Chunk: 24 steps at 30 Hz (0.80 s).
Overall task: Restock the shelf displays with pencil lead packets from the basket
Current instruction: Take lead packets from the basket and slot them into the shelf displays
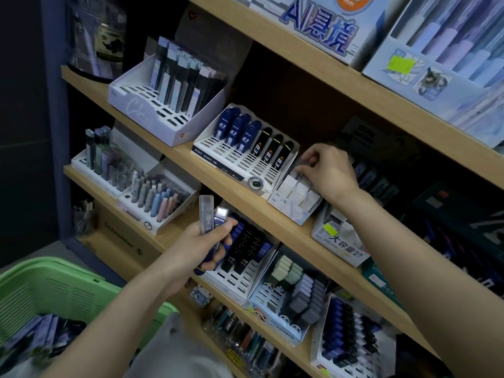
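Green and slotted, the plastic basket (41, 271) is sitting lowest and closest, at the left, with more pencil lead packets (35, 336) lying heaped in it, dark and glossy. Above it the left hand (201, 242) is gripping a small bundle: a clear rigid lead case (205, 214) marked 0.5, square in section and standing upright out of the fist, with a dark blue packet (221, 215) just beside it. Further up, the right hand (330, 170) is reaching to the middle wooden shelf (207, 177), and its fingertips are pinching what looks like a slim clear packet (301, 166) at the top of the white card display (289, 203), a stepped box with narrow slots that is looking mostly unfilled. Just to its left, a similar slotted display (218, 151) is holding rounded blue and black cases in rows. Judging by this, the person is seating one packet in its slot. The next move is probably calling for letting it go upright, then passing a case from the left hand's bundle across and matching it to the proper display.
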Tool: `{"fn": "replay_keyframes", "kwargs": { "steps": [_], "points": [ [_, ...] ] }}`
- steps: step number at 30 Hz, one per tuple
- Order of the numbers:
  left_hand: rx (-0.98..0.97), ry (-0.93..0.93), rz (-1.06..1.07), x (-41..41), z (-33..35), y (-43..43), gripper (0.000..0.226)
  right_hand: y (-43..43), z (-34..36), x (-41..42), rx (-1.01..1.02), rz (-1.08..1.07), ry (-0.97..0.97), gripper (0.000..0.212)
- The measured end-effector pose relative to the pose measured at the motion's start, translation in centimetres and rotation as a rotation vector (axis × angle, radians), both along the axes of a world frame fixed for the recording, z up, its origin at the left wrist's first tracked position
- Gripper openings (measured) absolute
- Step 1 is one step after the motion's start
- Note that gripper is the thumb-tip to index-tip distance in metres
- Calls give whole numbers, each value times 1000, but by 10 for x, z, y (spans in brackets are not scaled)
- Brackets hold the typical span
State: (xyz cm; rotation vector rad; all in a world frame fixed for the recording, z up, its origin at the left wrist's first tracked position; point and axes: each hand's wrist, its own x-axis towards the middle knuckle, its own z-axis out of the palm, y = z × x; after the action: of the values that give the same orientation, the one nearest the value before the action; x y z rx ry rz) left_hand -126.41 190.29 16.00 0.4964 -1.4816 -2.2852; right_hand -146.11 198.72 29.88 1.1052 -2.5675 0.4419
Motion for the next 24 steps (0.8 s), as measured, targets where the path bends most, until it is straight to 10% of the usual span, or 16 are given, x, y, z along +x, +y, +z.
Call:
{"fn": "replay_keyframes", "kwargs": {
  "steps": [7,15,24],
  "points": [
    [-4,-17,-42,0,0,-2,23,4,-4,50,-19,187,279,26],
    [-127,-113,-237,5,0,1,22,-16,-51,95,131,459,-450,23],
    [-109,-81,-199,9,4,-3,13,-14,-46,95,-109,393,-783,9]
  ]
}}
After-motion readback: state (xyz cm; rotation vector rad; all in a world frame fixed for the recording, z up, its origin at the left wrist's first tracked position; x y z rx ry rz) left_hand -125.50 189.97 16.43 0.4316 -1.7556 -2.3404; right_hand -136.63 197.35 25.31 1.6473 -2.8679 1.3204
